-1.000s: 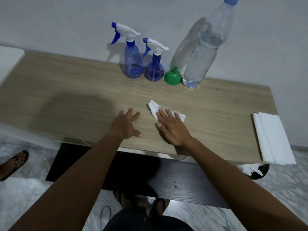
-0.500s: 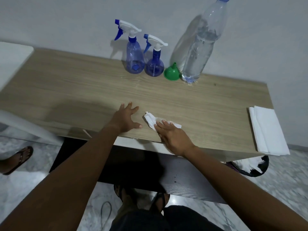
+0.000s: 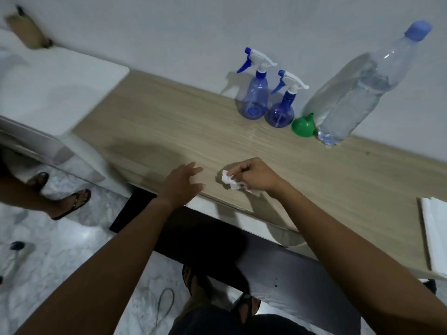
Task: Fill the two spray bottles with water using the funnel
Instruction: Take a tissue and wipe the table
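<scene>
My right hand [image 3: 254, 176] pinches a crumpled white tissue [image 3: 232, 183] against the near part of a pale wooden surface [image 3: 169, 131], with the fingers curled around it. My left hand [image 3: 180, 183] lies beside it at the near edge, fingers spread and relaxed, holding nothing. Well away, along the back by the wall, four things stand in a row. They are a taller spray bottle [image 3: 255, 97], a shorter spray bottle [image 3: 281, 110] just to its right, a small green funnel [image 3: 303, 125] with its spout pointing up, and a large clear water bottle [image 3: 355, 93] with a blue cap, right beside the funnel. Both spray bottles are blue see-through plastic with white trigger heads screwed on. They look empty or close to it, so I expect them to be light and easy to tip. I would steady each by its round body and twist at the blue collar under the trigger. The funnel looks stiff and nearly weightless, best taken by its cone. The water bottle looks mostly full, so heavy, with thin walls that may give under a squeeze; I would wrap my whole hand around its middle
</scene>
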`<action>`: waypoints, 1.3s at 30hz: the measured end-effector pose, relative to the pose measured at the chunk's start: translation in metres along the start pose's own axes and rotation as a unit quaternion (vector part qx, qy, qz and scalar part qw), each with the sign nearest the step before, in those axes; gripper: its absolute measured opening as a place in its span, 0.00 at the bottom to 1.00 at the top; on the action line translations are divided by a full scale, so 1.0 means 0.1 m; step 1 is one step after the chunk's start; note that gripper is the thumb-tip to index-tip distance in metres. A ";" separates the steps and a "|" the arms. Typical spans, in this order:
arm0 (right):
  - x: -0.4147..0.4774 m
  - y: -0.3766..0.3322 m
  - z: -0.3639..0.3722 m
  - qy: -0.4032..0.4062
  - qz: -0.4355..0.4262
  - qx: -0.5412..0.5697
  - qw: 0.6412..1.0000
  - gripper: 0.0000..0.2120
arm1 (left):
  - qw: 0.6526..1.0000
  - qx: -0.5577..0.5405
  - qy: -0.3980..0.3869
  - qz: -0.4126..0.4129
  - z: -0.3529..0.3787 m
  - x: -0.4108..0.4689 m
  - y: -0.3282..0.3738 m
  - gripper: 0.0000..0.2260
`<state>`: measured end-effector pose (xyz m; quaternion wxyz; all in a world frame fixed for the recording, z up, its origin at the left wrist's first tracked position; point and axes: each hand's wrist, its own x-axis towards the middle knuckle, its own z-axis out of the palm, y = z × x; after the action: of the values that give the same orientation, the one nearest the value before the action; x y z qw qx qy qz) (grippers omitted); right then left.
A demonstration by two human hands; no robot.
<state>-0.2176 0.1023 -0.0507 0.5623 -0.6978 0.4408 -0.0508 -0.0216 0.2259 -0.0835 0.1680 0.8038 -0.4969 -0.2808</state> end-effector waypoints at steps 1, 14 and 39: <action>0.08 -0.14 0.00 -0.019 0.009 -0.045 0.999 0.09 | 1.000 0.004 0.005 -0.007 -0.08 0.00 -0.07 0.25; 0.40 0.23 0.34 0.239 -0.099 -0.306 0.916 0.17 | 0.999 0.017 -0.034 -0.015 -0.08 0.31 -0.32 0.33; 0.03 0.62 0.92 0.057 -0.147 -0.455 0.876 0.28 | 0.998 0.018 -0.060 -0.022 -0.07 0.30 -0.36 0.35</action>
<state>-0.1982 0.1693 -0.1364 0.1429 -0.9294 0.3387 0.0332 0.0190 0.2154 -0.1063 0.1172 0.7992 -0.4928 -0.3235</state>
